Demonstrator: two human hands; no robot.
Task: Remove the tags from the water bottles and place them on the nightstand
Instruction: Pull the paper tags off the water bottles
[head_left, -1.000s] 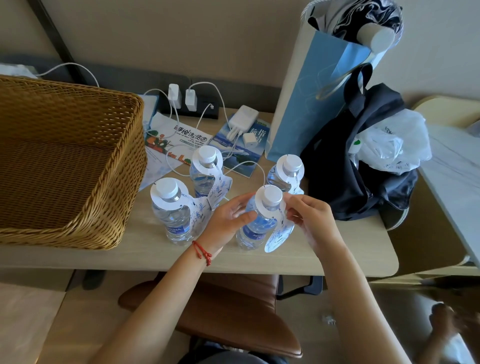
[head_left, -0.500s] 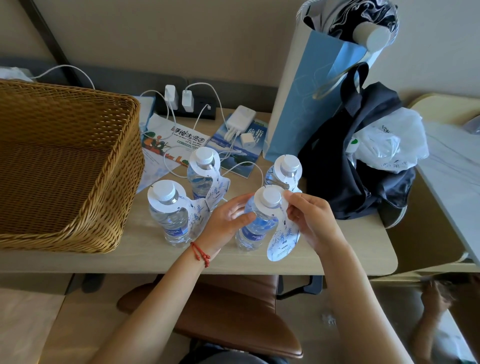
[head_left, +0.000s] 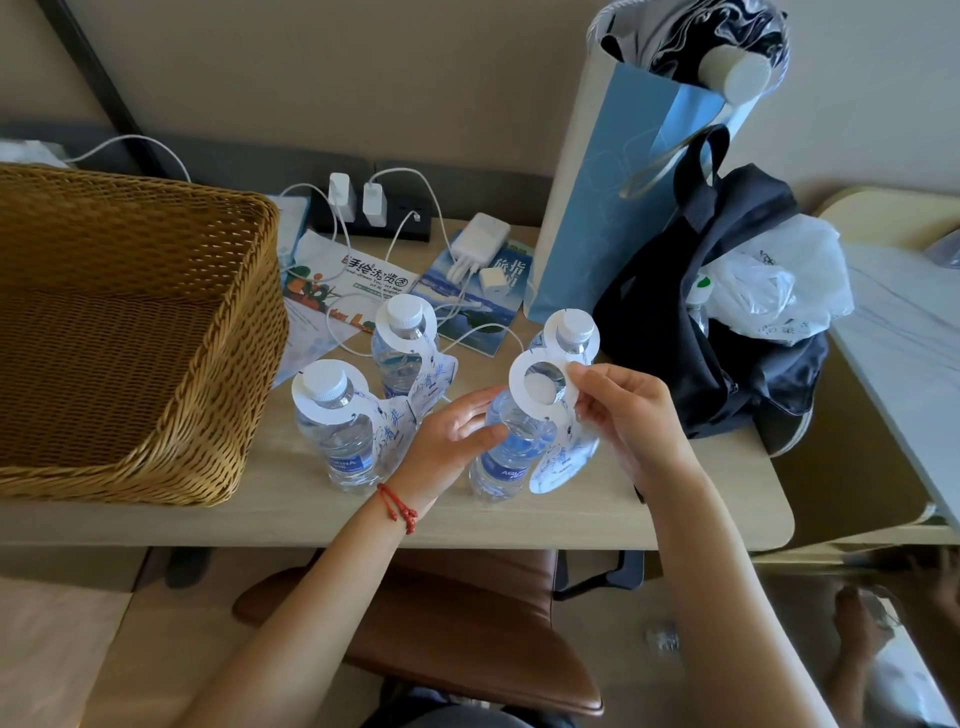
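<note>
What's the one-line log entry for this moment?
step: tag removal | left hand: steadies front bottle | right hand: pinches lifted tag | still tagged: three bottles

White ringed tag lifted above front bottle; three bottles tagged

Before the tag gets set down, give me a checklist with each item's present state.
1. Tag lifted clear of the front bottle: ok, its ring is above the cap.
2. Right hand grip on the tag: ok, fingers pinch the ring's edge.
3. Left hand steadying the front bottle: ok, it holds the side.
4. Front bottle upright on the table: ok.
5. Free table surface for the tag: ok, bare strip along the near edge.
6. Other three bottles cleared of tags: not ok.
</note>
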